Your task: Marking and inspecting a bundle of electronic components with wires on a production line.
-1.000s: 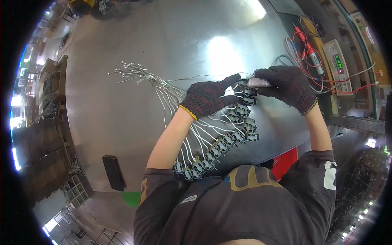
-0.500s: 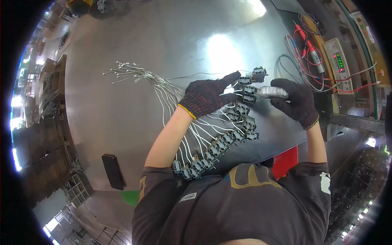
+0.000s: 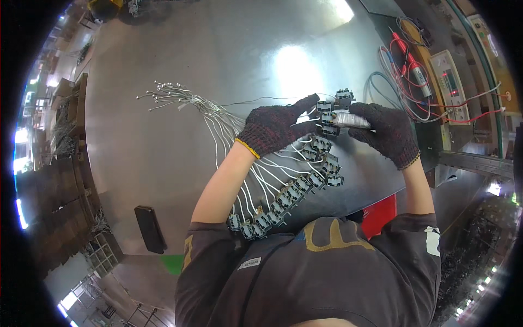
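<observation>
My left hand, in a dark knit glove with a yellow cuff, closes its thumb and fingers about the left side of a small dark mechanical part with a white cable. My right hand, gloved alike, grips a flat tool wrapped in silvery-white tape. Its left end meets that part; the exact contact is hidden. Another such part lies just beyond. Several more parts run in a curved row toward my body. Their white cables gather into a tied bundle with ball-tipped ends at far left.
A grey metal table lies beneath everything. At the right sit a red pen-shaped tool, loose wires and a white meter box. A dark phone-like slab rests near the left front edge. Something red shows by my right elbow.
My right hand has shifted left with the taped tool, bringing it closer against the parts. My left hand has barely moved. The green digits on the meter box no longer show.
</observation>
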Motion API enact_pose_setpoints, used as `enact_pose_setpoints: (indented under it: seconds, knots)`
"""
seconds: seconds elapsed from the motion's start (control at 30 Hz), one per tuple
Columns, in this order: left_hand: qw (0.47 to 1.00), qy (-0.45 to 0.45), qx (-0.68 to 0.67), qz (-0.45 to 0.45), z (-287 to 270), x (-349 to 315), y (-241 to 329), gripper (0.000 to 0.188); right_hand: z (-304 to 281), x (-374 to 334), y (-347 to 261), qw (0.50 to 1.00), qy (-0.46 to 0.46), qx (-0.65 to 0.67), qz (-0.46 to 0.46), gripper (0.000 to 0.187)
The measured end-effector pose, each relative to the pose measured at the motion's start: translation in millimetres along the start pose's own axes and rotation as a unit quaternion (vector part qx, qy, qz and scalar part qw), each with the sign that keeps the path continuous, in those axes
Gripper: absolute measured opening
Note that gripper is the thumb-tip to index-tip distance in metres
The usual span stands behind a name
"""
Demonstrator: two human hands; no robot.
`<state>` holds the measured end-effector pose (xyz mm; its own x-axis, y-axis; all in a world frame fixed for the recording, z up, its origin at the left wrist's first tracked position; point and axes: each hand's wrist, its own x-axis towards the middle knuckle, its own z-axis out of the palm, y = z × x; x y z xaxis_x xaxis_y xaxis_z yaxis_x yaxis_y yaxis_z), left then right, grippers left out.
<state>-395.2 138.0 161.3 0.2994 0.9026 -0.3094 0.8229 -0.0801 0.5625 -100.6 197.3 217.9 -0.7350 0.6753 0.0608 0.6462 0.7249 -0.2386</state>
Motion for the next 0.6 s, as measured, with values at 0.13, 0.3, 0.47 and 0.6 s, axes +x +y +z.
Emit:
enact_pose_setpoints:
  seconds: [0.13,0.3,0.47,0.6]
  knots:
    - [1.000,0.008,-0.003,0.006,1.6,0.5,-1.0,0.082,-2.5,0.4,-0.7,1.000,-0.016,0.012,0.001,0.052]
    - [1.000,0.005,0.004,0.007,2.1,0.8,-1.5,0.082,-5.3,2.6,0.6,0.999,-0.014,-0.015,-0.033,0.048]
    - [1.000,0.016,-0.006,0.016,1.7,-0.6,-1.2,0.080,-5.1,4.4,1.6,0.999,-0.026,-0.013,-0.029,0.047]
    - [1.000,0.004,-0.010,0.003,2.1,-0.6,-1.2,0.080,-6.2,5.4,2.0,0.999,-0.033,-0.014,-0.028,0.047]
